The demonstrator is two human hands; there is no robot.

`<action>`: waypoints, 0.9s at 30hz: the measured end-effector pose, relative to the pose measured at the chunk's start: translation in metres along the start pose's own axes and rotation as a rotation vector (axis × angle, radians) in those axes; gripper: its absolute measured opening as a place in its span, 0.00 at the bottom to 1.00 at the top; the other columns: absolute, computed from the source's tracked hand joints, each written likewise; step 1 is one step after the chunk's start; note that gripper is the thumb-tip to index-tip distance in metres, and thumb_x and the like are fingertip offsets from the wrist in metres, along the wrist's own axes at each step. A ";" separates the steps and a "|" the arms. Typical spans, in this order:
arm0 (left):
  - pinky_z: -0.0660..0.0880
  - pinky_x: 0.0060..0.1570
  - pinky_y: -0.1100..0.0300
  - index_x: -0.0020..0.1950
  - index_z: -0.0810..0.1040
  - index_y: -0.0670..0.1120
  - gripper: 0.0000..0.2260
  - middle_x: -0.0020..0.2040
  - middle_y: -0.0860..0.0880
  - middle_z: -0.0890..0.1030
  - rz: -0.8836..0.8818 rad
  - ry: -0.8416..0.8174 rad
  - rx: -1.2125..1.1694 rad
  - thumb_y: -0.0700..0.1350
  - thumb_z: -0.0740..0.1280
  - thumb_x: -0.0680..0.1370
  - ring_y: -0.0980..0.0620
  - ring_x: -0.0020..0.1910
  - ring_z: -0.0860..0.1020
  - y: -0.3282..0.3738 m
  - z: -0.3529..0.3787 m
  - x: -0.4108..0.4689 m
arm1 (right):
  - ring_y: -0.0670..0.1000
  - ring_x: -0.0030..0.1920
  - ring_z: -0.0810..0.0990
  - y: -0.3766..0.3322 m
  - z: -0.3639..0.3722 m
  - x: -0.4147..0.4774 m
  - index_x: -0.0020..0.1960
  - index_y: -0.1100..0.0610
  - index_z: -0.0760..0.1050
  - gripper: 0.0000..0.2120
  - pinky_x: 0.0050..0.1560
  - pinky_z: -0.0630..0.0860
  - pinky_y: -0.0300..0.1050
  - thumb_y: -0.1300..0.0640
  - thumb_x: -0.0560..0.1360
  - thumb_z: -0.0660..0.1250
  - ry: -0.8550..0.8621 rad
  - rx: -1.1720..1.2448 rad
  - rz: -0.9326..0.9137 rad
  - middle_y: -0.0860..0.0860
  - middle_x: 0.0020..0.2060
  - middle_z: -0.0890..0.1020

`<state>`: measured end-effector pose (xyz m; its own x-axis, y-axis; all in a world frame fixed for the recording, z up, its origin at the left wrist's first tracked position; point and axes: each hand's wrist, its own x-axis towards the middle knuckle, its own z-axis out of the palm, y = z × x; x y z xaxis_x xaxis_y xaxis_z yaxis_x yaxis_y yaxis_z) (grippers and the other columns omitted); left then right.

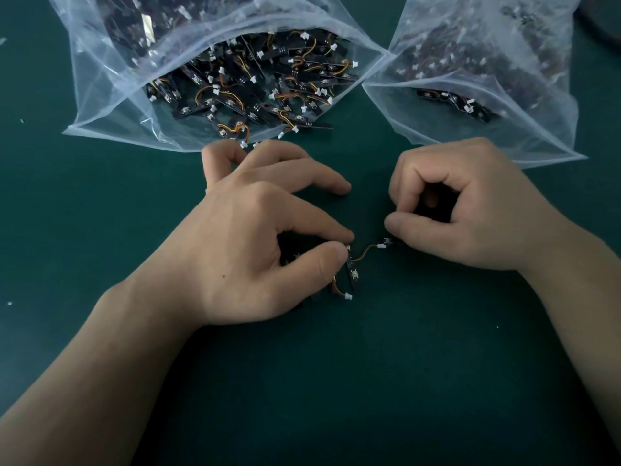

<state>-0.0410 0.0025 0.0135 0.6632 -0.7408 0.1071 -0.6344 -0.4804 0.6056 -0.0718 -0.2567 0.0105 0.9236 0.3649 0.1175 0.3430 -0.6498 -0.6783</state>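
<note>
**A:** Head view, the only one. Where do we log the workpiece?

**B:** Mid-desk, on the green desk point(386, 381), well short of the two bags at the far edge. The button board point(353, 272) stands on end under our left hand point(255, 237), whose thumb and forefinger pinch its upper end.

**A:** And our right hand point(470, 210)?

**B:** Its fingers are curled. Thumb and forefinger pinch a small dark part point(389, 241) that touches the white plug point(382, 245) on the board's orange wire point(364, 252). We cannot tell whether the plug is seated.

**A:** Step in hand?

**B:** We judge it as mating or parting that plug. The next move calls for a steady hold on the left and a straight pull or push along the wire's line on the right, without kinking the wire.

**A:** Stock?

**B:** The open left bag point(111, 105) is full of similar boards. The right bag point(537, 136) holds more.
</note>
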 end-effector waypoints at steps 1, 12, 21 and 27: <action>0.55 0.68 0.40 0.51 0.89 0.62 0.15 0.66 0.59 0.80 0.000 0.001 -0.002 0.61 0.62 0.77 0.54 0.70 0.71 0.000 0.000 0.000 | 0.52 0.35 0.81 0.000 0.000 0.000 0.36 0.46 0.74 0.11 0.35 0.75 0.52 0.48 0.73 0.73 0.007 0.004 0.007 0.45 0.34 0.82; 0.56 0.67 0.40 0.52 0.89 0.61 0.16 0.66 0.59 0.80 -0.005 -0.003 -0.004 0.61 0.62 0.77 0.53 0.71 0.72 0.000 0.001 0.000 | 0.54 0.30 0.73 0.001 -0.006 -0.004 0.50 0.44 0.81 0.13 0.31 0.69 0.39 0.59 0.70 0.70 -0.148 -0.020 0.049 0.42 0.35 0.80; 0.56 0.67 0.40 0.51 0.89 0.61 0.16 0.66 0.59 0.80 -0.004 -0.001 -0.007 0.61 0.62 0.77 0.54 0.70 0.72 -0.001 0.000 0.000 | 0.53 0.39 0.78 0.000 -0.010 -0.003 0.48 0.41 0.84 0.11 0.36 0.74 0.47 0.55 0.70 0.73 -0.228 -0.028 0.027 0.43 0.39 0.79; 0.56 0.67 0.39 0.51 0.89 0.61 0.16 0.66 0.59 0.81 -0.007 -0.001 -0.008 0.61 0.62 0.77 0.54 0.71 0.72 -0.001 0.000 0.000 | 0.53 0.40 0.81 -0.002 -0.007 -0.003 0.41 0.43 0.83 0.03 0.36 0.74 0.47 0.50 0.70 0.75 -0.195 -0.014 0.035 0.44 0.38 0.81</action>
<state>-0.0408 0.0025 0.0129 0.6670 -0.7380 0.1025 -0.6270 -0.4816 0.6123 -0.0738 -0.2608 0.0167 0.8848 0.4633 -0.0493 0.3150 -0.6728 -0.6694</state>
